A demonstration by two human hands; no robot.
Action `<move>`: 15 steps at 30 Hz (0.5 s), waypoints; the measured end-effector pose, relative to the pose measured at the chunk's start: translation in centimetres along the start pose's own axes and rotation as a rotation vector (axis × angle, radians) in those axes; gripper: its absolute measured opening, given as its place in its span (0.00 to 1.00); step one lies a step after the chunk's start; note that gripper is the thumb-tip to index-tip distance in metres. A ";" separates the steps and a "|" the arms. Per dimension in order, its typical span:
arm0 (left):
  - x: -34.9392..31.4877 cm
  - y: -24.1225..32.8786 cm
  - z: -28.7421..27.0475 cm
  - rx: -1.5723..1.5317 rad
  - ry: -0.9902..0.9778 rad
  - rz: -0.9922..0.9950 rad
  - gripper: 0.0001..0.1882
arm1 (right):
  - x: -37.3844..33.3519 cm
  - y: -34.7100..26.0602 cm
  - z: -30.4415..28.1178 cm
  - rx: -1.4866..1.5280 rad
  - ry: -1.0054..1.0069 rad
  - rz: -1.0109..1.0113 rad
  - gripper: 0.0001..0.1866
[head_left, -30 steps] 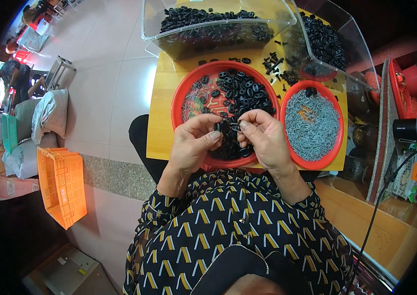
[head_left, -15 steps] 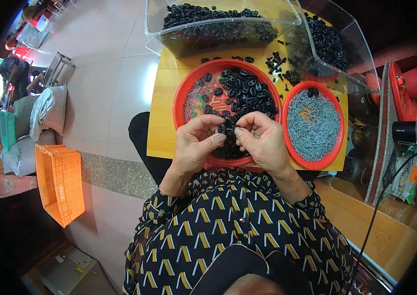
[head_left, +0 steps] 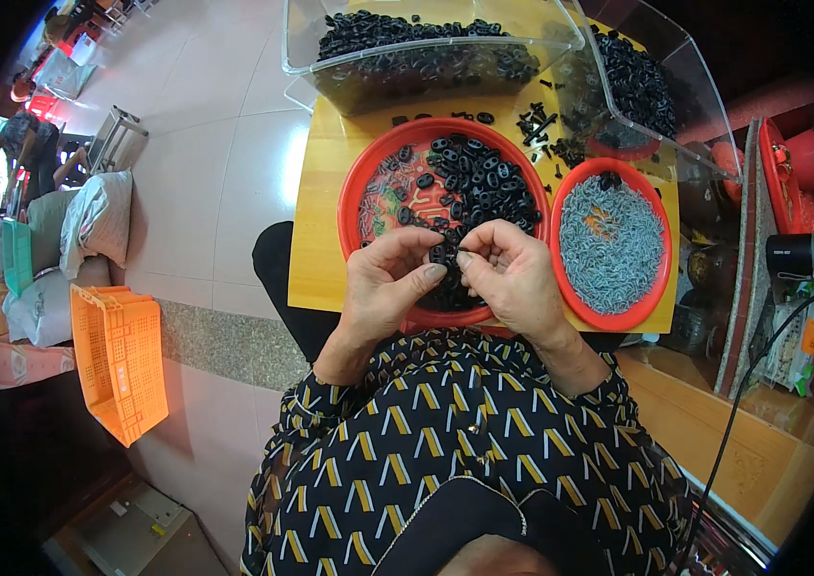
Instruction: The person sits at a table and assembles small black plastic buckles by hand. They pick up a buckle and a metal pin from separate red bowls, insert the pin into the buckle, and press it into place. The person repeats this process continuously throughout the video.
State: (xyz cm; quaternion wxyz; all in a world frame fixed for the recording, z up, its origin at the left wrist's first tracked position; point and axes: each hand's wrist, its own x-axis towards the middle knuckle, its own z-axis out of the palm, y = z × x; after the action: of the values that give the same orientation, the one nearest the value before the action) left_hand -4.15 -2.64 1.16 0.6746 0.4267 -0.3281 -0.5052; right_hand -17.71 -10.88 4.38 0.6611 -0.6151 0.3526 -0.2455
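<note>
Over the near side of a round red tray (head_left: 347,197), my left hand (head_left: 390,280) pinches a small black oval plastic piece (head_left: 438,253) between thumb and forefinger. My right hand (head_left: 514,276) is close beside it, thumb and fingertips pressed together. Something small and dark shows at those fingertips, too little of it to name. Beneath and beyond both hands, many loose black oval pieces (head_left: 495,180) with two holes lie in the tray, heaped toward its right. A smaller red tray (head_left: 661,274) of silvery screws (head_left: 609,254) stands right of my right hand.
Two clear plastic bins (head_left: 445,72) (head_left: 657,96) of black parts stand at the table's far side. Black bolt-shaped pieces (head_left: 537,125) lie loose on the yellow table (head_left: 316,259). An orange crate (head_left: 119,365) is on the floor at left. A dark cable (head_left: 729,422) runs down the right.
The fingertips of both hands have shifted slightly around the small parts. Less of the black oval piece stands out between them than before. The trays and bins are where they were.
</note>
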 end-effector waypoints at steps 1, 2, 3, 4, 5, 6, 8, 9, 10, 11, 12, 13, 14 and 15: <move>0.0 -0.1 0.0 0.000 0.002 -0.006 0.15 | 0.0 0.0 0.0 0.000 -0.002 -0.005 0.04; 0.0 -0.2 0.0 0.000 0.004 -0.013 0.15 | 0.0 0.1 0.1 -0.001 -0.004 -0.011 0.04; 0.0 -0.2 0.1 0.000 0.007 -0.020 0.15 | 0.1 0.1 0.1 -0.001 -0.007 -0.015 0.04; 0.0 -0.2 0.1 0.010 0.005 -0.022 0.15 | 0.0 0.0 0.1 0.013 -0.013 -0.004 0.04; 0.0 0.0 0.2 0.020 0.004 -0.025 0.15 | 0.0 -0.1 0.1 0.027 -0.019 0.007 0.03; 0.0 0.0 0.2 0.029 0.001 -0.028 0.15 | 0.0 -0.1 0.1 0.039 -0.024 0.018 0.03; -0.1 -0.2 0.1 0.029 -0.009 -0.027 0.15 | 0.0 -0.1 0.0 0.053 -0.030 0.030 0.03; 0.0 -0.3 0.0 0.029 -0.016 -0.027 0.16 | 0.0 -0.1 0.0 0.059 -0.031 0.036 0.03; 0.0 -0.4 0.1 0.025 -0.020 -0.024 0.16 | 0.0 0.0 0.0 0.051 -0.026 0.023 0.03; 0.1 -0.5 0.2 0.021 -0.024 -0.020 0.15 | 0.0 0.2 0.0 0.043 -0.021 0.011 0.03; 0.1 -0.4 0.3 0.020 -0.023 -0.016 0.15 | 0.0 0.3 0.1 0.036 -0.021 -0.002 0.04; 0.0 -0.4 0.2 0.017 -0.022 -0.022 0.15 | 0.0 0.3 0.0 0.037 -0.031 0.017 0.04; 0.0 -0.5 0.2 0.014 -0.022 -0.029 0.15 | 0.0 0.3 0.0 0.037 -0.041 0.036 0.04; 0.0 -0.5 0.1 0.010 -0.021 -0.034 0.15 | 0.0 0.3 -0.1 0.035 -0.050 0.054 0.04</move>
State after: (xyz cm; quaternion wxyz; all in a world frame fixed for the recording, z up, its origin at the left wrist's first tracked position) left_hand -4.49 -2.73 0.74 0.6602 0.4301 -0.3305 -0.5196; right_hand -17.80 -10.93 4.08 0.6869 -0.5995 0.3481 -0.2183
